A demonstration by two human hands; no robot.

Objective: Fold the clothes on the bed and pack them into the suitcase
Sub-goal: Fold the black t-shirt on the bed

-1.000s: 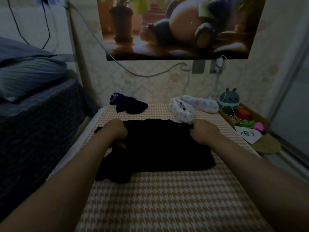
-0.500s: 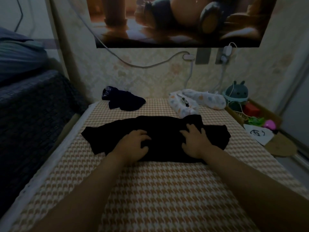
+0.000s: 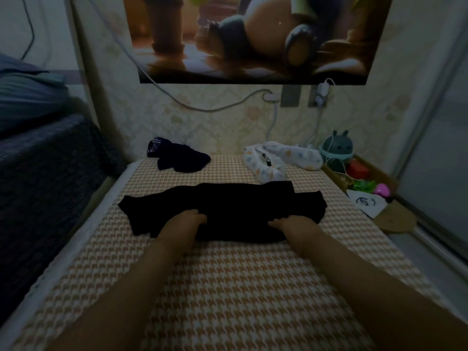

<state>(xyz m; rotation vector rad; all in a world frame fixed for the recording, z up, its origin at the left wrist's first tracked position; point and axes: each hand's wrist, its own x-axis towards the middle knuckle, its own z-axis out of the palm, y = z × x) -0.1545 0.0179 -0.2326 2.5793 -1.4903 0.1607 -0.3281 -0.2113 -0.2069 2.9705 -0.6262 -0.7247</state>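
Two hands are pressed on the near edge of a black garment [image 3: 228,211], whose long axis runs left to right across the bed [image 3: 228,287]. The left hand [image 3: 186,222] and right hand [image 3: 295,225] are curled onto the cloth; a firm pinch cannot be confirmed. Beyond it lie a dark garment [image 3: 177,158] and a patterned white garment [image 3: 278,158], clear of the fold. No suitcase is seen.

The white paper [image 3: 366,202] right of the bed [image 3: 228,274] carries a dark handwritten mark, but it is not readable. No other text is legible.
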